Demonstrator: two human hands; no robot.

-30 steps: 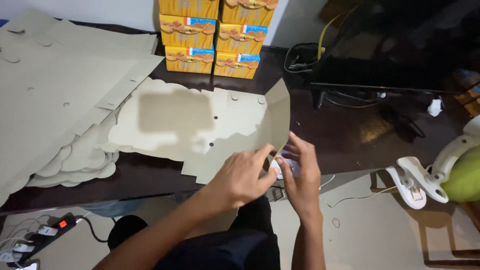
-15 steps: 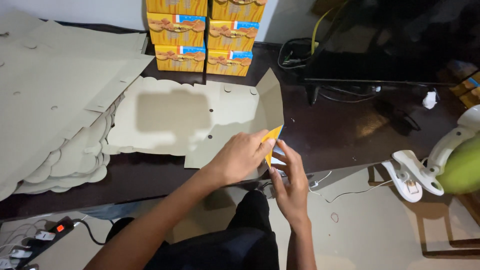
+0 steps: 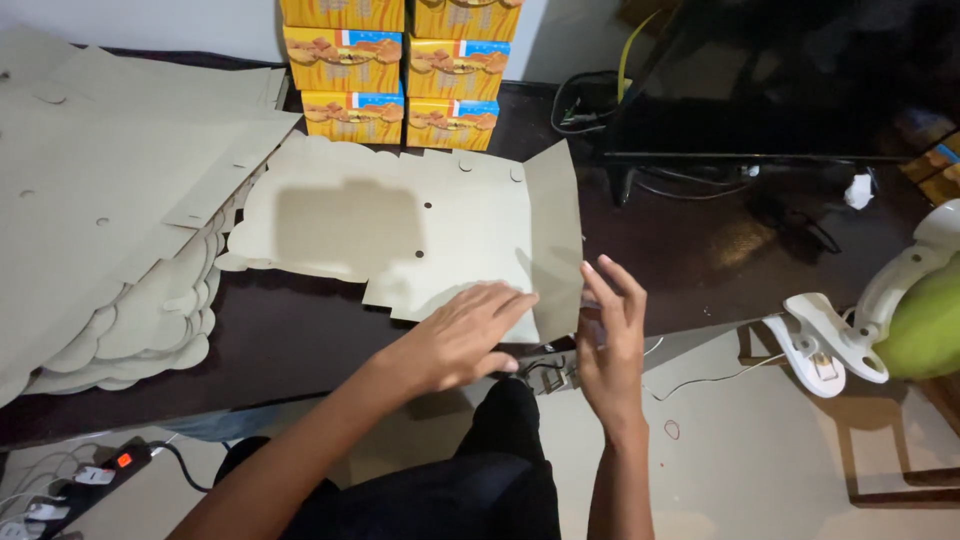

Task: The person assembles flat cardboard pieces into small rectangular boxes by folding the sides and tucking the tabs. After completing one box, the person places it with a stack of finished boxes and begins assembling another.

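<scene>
Folding up the side flap of a flat cardboard sheet.
Left hand pressed flat, holding nothing; right hand, fingers spread, pushed the flap. Best creased along the score.

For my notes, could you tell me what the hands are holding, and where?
The cardboard sheet: left hand presses its near corner flat, right hand props its raised side flap.

A dark brown table carries flat cardboard blanks, stacked yellow boxes and black cables.
</scene>
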